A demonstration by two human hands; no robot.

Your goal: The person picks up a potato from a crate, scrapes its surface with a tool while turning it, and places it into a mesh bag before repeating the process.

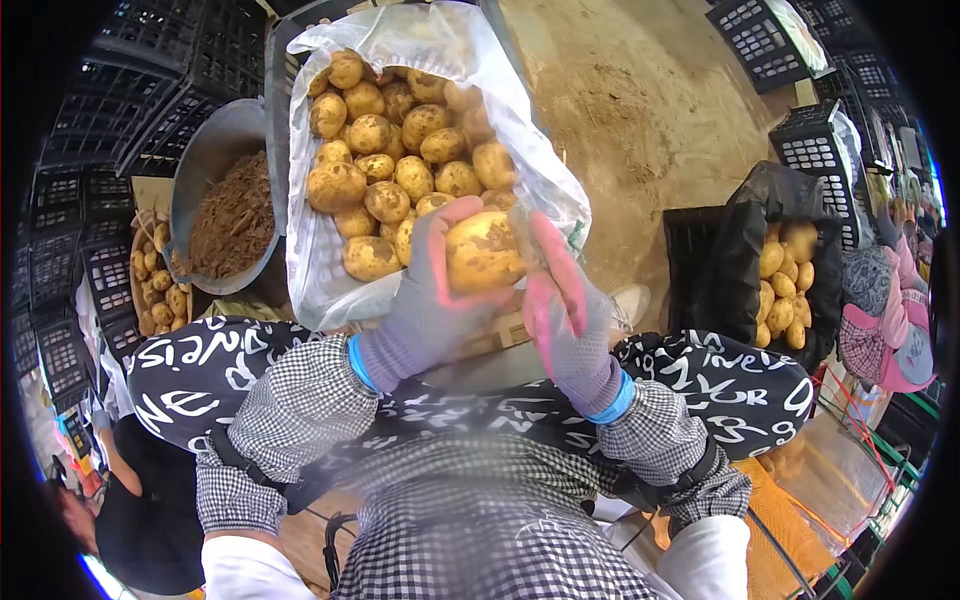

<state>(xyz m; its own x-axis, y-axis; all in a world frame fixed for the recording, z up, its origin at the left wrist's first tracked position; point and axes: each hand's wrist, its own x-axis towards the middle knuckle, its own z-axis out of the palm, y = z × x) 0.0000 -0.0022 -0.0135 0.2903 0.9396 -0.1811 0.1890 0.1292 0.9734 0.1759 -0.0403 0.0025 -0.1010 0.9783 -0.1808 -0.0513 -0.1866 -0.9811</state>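
Observation:
In a grey and pink glove, my left hand (428, 300) is wrapped round the left side of a large yellow potato (484, 252) with brown soil patches. My right hand (568, 310), gloved the same way, is closed at the potato's right side, fingers pointing up; a thin greyish thing, blurred, shows between its fingers and the potato. Both hands are over the near edge of a crate lined with a white plastic bag (310, 275). Many soil-marked potatoes (370, 133) fill that crate beyond my hands.
A grey bucket (190, 150) of brown soil stands left of the crate, beside a box of potatoes (160, 290). At right is a black-lined crate (735, 270) with potatoes. Black crates (150, 60) are stacked at left. A person in pink (900, 290) is at far right.

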